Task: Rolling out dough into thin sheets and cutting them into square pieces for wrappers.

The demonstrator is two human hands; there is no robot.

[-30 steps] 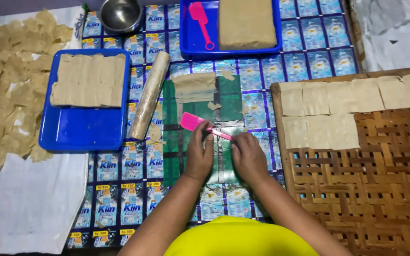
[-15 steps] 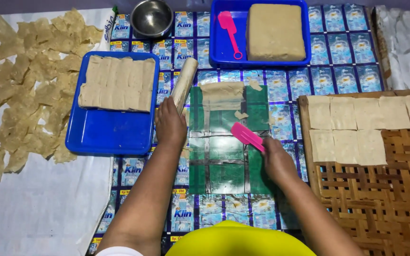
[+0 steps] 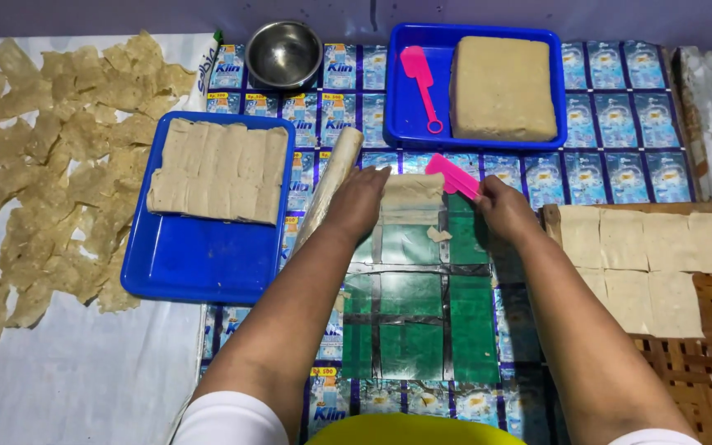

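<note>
Centre: work mat (image 3: 409, 330), dough piece (image 3: 412, 191) at its far end, between left hand (image 3: 358, 203) and right hand (image 3: 500, 206) holding scraper (image 3: 452, 175). Rolling pin (image 3: 329, 191): just left of mat. Left: tray (image 3: 199, 259) bearing stacked sheets (image 3: 217, 171). Behind: second tray (image 3: 401, 115) containing dough block (image 3: 501, 87) and spare scraper (image 3: 420, 74); bowl (image 3: 283, 53) to its left. Right: woven rack (image 3: 702, 371) with squares (image 3: 644, 255).

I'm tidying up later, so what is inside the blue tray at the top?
The top blue tray holds a large tan dough block and a pink scraper beside it. What lies under the block is covered.
</note>
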